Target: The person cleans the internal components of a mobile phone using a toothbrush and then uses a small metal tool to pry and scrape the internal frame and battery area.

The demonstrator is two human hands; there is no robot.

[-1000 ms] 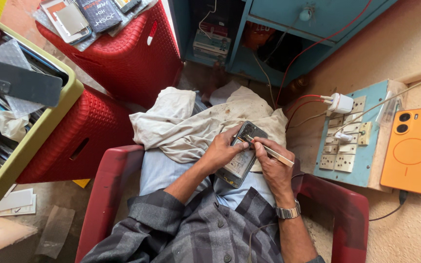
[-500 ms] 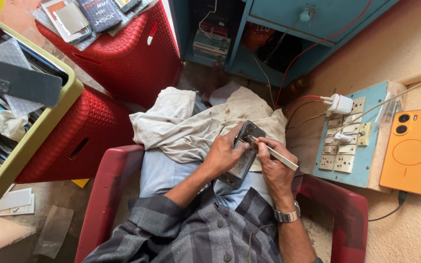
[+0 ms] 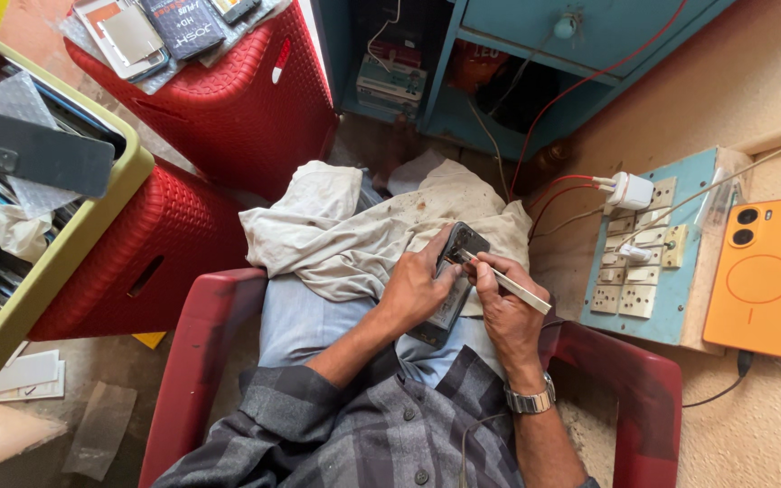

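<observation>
Dark phone [image 3: 452,271] over lap, resting on stained cloth [image 3: 354,235]. Judged light, rigid, slick, fragile; best gripped along side edges. Left hand [image 3: 418,289] clasped around body, palm down. Right hand [image 3: 508,312] pinching thin pale tool [image 3: 508,282], tip at upper edge, wrist bent.

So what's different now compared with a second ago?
Very little. The right hand has shifted its thin tool slightly along the phone's upper end. The left hand still grips the phone over the cloth on the lap. Orange phone, switchboard and red baskets are unmoved.
</observation>
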